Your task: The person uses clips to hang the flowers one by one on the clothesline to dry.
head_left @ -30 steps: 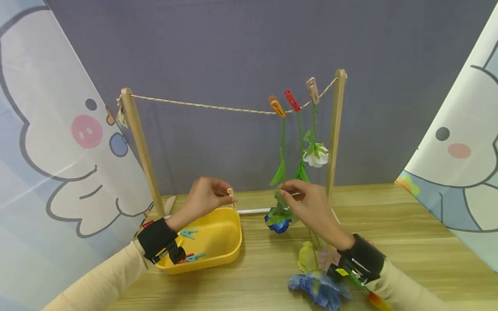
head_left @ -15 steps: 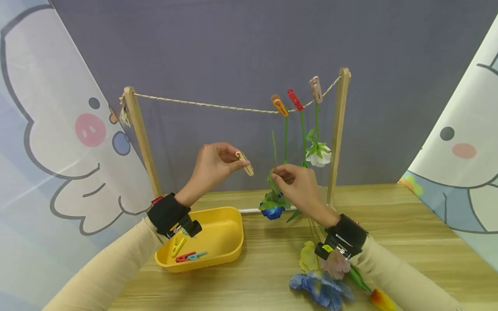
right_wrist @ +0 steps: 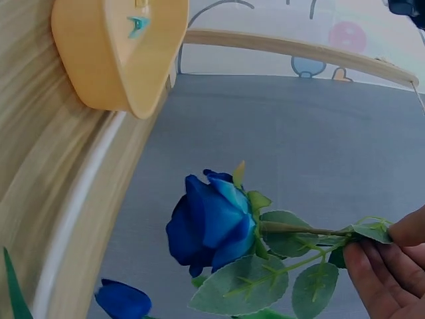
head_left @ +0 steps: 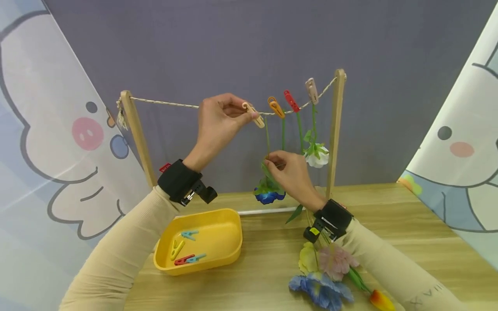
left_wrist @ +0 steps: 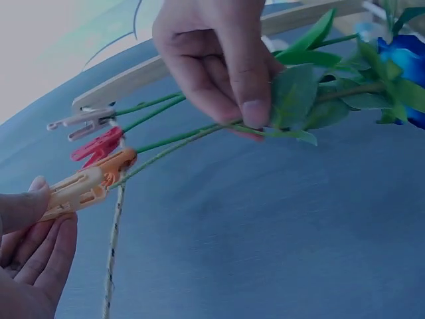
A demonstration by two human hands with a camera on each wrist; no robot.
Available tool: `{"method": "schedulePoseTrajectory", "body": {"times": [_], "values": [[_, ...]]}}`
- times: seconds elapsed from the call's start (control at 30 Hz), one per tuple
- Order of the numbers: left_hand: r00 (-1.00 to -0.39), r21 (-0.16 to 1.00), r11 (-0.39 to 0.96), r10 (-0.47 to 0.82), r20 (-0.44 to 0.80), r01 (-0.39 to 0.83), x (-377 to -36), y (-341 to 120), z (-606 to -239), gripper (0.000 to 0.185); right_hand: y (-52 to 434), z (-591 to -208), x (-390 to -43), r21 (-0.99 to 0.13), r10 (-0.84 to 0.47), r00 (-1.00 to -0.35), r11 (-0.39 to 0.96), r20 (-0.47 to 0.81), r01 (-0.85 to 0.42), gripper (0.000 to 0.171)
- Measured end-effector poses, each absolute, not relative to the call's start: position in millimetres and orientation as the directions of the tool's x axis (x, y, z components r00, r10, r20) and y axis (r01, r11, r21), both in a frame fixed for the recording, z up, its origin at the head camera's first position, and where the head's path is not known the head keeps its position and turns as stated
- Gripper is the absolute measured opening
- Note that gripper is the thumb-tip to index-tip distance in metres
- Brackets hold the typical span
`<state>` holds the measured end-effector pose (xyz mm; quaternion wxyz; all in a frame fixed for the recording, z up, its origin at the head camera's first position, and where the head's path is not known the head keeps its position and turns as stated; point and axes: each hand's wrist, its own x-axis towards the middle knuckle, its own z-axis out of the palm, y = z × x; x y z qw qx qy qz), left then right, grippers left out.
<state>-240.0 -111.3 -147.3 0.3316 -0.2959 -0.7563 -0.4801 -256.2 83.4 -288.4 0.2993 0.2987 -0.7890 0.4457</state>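
My left hand (head_left: 242, 113) is up at the rope (head_left: 167, 103) and pinches a beige clothespin (head_left: 254, 115), which shows close up in the left wrist view (left_wrist: 76, 191). The right hand (head_left: 273, 166) pinches the green stem of a blue rose (head_left: 268, 195) that hangs head down below it. The stem's top end reaches up close to the clothespin's tip. The right wrist view shows the rose (right_wrist: 212, 222) and its leaves, with my fingertips (right_wrist: 378, 262) on the stem.
An orange peg (head_left: 276, 107), a red peg (head_left: 291, 100) and a pale peg (head_left: 311, 90) hold stems on the rope, one with a white flower (head_left: 317, 154). A yellow tray (head_left: 235, 235) holds several pegs. More flowers (head_left: 323, 276) lie on the wooden table (head_left: 408, 242).
Both hands rose. The left hand carried the clothespin from above the tray up to the rope. The right hand lifted the blue rose higher, off the table.
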Motion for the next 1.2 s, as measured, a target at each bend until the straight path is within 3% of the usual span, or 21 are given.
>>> {"method": "schedulePoseTrajectory", "body": {"times": [0.13, 0.33, 0.7, 1.2], "values": [[-0.585, 0.519, 0.367, 0.092, 0.806, 0.772, -248.1, -108.7, -137.9, 0.019, 78.8, -284.7, -260.3, -0.519, -0.188, -0.625, 0.407, 0.758, -0.752, 0.011], [-0.617, 0.554, 0.403, 0.033, 0.786, 0.728, -261.6, -112.1, -132.4, 0.022, 75.5, -283.0, -265.3, -0.508, -0.195, -0.614, 0.404, 0.765, -0.761, 0.011], [-0.643, 0.546, 0.466, 0.066, 0.763, 0.696, -268.1, -104.6, -134.2, 0.022, 74.1, -279.2, -275.7, -0.494, -0.184, -0.613, 0.439, 0.768, -0.751, 0.01], [-0.721, 0.589, 0.488, 0.132, 0.68, 0.644, -273.6, -102.3, -138.0, 0.028, 72.2, -278.7, -278.6, -0.501, -0.196, -0.632, 0.455, 0.75, -0.736, 0.01]]}}
